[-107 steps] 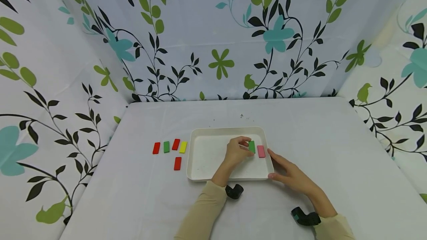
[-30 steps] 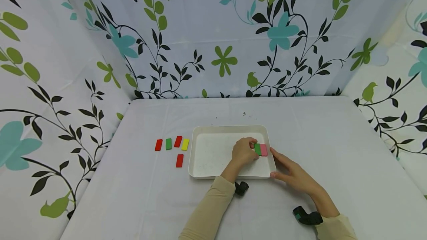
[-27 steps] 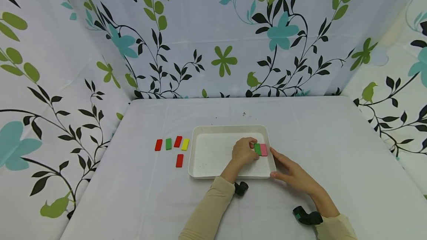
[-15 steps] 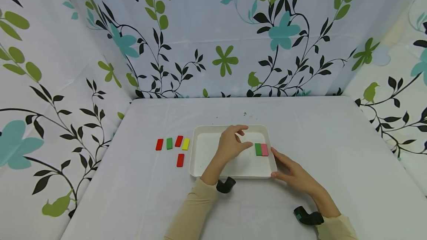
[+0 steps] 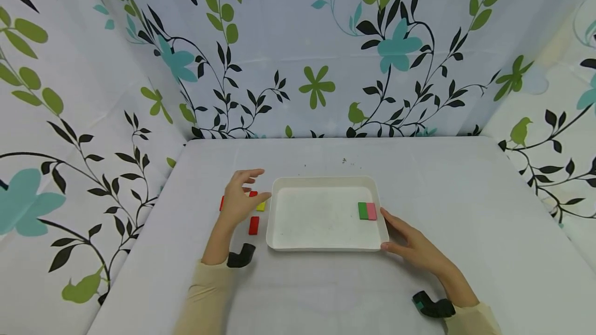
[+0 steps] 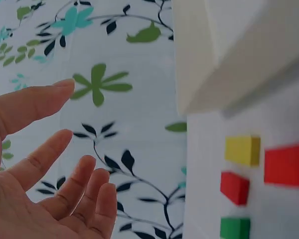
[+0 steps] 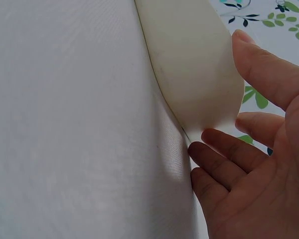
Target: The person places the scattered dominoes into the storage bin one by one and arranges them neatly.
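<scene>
We see tray [image 5: 316,216] lengthwise left-right | front red block [image 5: 253,225] front-to-back | left hand [image 5: 238,201] loosely spread | right hand [image 5: 412,242] relaxed, touching tray

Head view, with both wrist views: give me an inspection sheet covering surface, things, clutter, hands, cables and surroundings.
Surface: white table.
Things: tray holding green block and pink block, touching side by side, at its right end; three red blocks, yellow block and second green block outside, on its left.
Clutter: dark specks beyond the tray.
Left hand: above some of those blocks, holding nothing.
Right hand: against tray's right end.
Cables: nothing seen.
Surroundings: leaf-print cloth behind and on both sides.
</scene>
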`<action>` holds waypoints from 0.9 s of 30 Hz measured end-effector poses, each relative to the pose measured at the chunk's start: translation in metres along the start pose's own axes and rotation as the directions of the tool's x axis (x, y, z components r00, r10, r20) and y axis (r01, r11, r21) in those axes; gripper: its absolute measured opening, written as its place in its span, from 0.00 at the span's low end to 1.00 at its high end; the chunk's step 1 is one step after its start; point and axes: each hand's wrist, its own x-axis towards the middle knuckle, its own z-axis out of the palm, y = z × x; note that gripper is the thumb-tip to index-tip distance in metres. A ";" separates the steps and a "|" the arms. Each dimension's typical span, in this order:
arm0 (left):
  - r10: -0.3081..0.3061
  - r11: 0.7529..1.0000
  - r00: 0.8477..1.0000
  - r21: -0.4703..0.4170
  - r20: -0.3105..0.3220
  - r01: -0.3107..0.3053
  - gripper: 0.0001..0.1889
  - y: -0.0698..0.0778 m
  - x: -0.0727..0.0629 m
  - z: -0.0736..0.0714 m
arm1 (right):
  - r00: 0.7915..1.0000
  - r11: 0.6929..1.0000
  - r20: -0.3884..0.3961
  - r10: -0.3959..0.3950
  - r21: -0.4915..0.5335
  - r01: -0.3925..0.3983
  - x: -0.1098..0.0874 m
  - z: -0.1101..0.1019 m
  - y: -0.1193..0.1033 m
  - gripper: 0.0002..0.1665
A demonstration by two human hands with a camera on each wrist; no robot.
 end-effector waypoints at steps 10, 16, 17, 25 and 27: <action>-0.209 0.977 0.977 -0.041 -0.032 0.208 0.34 -0.067 -0.011 -0.050 | 1.000 1.000 -0.002 0.017 -0.005 -0.017 0.000 0.000 0.001 0.50; -0.309 0.950 0.951 -0.065 -0.027 0.307 0.37 -0.092 -0.013 -0.057 | 1.000 1.000 0.003 0.025 -0.010 -0.025 0.000 0.002 0.002 0.49; -0.314 0.948 0.949 -0.061 -0.034 0.312 0.38 -0.096 -0.014 -0.057 | 1.000 1.000 0.003 0.024 -0.007 -0.024 0.000 0.002 0.002 0.49; -0.276 0.959 0.960 -0.056 0.051 0.278 0.38 -0.115 -0.010 -0.057 | 1.000 1.000 -0.008 0.016 -0.011 -0.017 -0.001 0.001 -0.001 0.49; -0.283 0.957 0.957 -0.046 0.056 0.286 0.38 -0.119 -0.009 -0.057 | 1.000 1.000 -0.007 0.012 -0.008 -0.012 -0.001 0.001 -0.001 0.49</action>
